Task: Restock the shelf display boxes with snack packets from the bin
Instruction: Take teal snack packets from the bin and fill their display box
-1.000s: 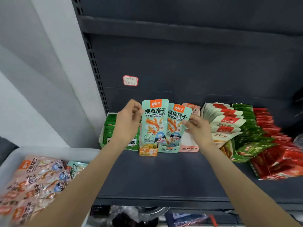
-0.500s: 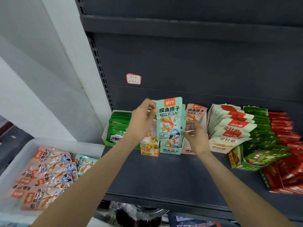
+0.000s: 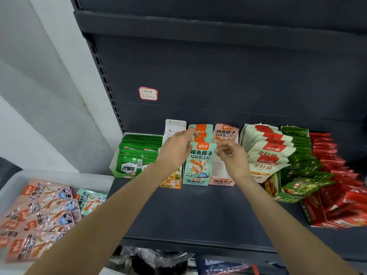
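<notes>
A dark grey metal shelf (image 3: pixel 198 211) carries a row of display boxes: a green box (image 3: pixel 127 171), an orange box (image 3: pixel 171 183), a teal box (image 3: pixel 195 180), a pink box (image 3: pixel 222 181), then cream packets (image 3: pixel 268 155), green packets (image 3: pixel 301 161) and red packets (image 3: pixel 333 175).

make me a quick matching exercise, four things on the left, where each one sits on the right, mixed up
1. teal packets
2. red packets
3. pink packets
4. label sticker

A. white bin, lower left
B. shelf back panel
C. far right of shelf
D. between left hand and right hand

Pairs: 1-D, 2-C, 3-A, 4-B
</notes>
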### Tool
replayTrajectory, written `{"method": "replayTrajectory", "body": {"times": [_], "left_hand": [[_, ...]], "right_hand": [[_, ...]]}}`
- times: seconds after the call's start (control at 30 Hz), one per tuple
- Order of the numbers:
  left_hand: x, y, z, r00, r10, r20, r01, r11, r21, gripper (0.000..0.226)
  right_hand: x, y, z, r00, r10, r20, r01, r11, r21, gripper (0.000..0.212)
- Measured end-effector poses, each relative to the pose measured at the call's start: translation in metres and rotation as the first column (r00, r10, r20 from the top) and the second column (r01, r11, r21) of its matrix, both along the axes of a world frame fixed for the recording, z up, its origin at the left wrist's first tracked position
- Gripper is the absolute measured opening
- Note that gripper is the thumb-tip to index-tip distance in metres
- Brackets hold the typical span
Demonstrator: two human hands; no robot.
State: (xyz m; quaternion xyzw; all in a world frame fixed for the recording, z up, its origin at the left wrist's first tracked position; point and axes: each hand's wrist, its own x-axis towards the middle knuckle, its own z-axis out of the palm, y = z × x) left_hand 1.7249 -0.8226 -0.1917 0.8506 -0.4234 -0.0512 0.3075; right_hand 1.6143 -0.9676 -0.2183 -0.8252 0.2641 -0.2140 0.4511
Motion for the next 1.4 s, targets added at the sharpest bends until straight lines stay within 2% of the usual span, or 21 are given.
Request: {"method": "replayTrajectory", "body": {"times": [0.1,0.17,0.27,0.37,0.47,0.6,0.7,0.9,1.0,1.1,1.23,1.4], "left_hand": [[0.002,0.003,0.0,0.992,-0.02,0.123,0.014,0.999,0.047,0.023],[0.003,0.003,0.0,0.984,-0.039,0.175,0.022,0.995,0.097,0.021],[0.004,0.006,0.0,0.986,-0.052,0.16,0.038,0.995,0.089,0.021],[0.002,0.016,0.002,0.993,-0.023,0.111,0.023,1.0,0.008,0.022],[0.002,0.039,0.002,1.0,0.026,0.005,-0.025,0.995,-0.096,0.021],[0.011,0.085,-0.002,0.988,0.089,0.125,-0.067,0.984,-0.167,0.019],[0.024,0.129,-0.01,0.983,0.138,0.122,-0.118,0.981,-0.156,0.018],[0.073,0.24,-0.052,0.97,0.237,-0.053,-0.235,0.971,0.027,0.019],[0.099,0.301,-0.076,0.947,0.292,-0.136,-0.274,0.952,0.138,0.02],[0.12,0.352,-0.101,0.936,0.318,-0.148,-0.273,0.925,0.264,0.023],[0.14,0.404,-0.133,0.955,0.275,-0.113,-0.191,0.858,0.478,0.049],[0.153,0.44,-0.175,0.972,0.203,-0.118,-0.097,0.805,0.586,0.085]], "right_hand": [[0.004,0.006,-0.006,0.998,0.028,-0.064,-0.033,0.995,-0.091,0.007],[0.005,0.009,-0.007,0.995,0.005,-0.097,-0.02,0.986,-0.164,0.012],[0.005,0.017,-0.003,0.999,-0.017,-0.051,0.004,0.967,-0.254,0.024],[0.005,0.033,0.005,0.998,0.064,-0.009,-0.064,0.939,-0.338,0.025],[0.013,0.056,0.01,0.987,0.16,-0.022,-0.157,0.923,-0.352,0.024],[0.035,0.098,0.015,0.969,0.244,-0.028,-0.241,0.926,-0.292,0.024],[0.051,0.139,0.015,0.95,0.312,-0.021,-0.306,0.91,-0.279,0.024],[0.093,0.241,-0.007,0.869,0.466,-0.168,-0.495,0.823,-0.278,0.026],[0.115,0.298,-0.028,0.825,0.493,-0.275,-0.551,0.811,-0.199,0.031],[0.138,0.344,-0.054,0.797,0.48,-0.367,-0.563,0.81,-0.162,0.039],[0.164,0.393,-0.098,0.744,0.417,-0.523,-0.514,0.856,-0.048,0.054],[0.175,0.413,-0.15,0.644,0.322,-0.694,-0.451,0.893,-0.004,0.068]]}}
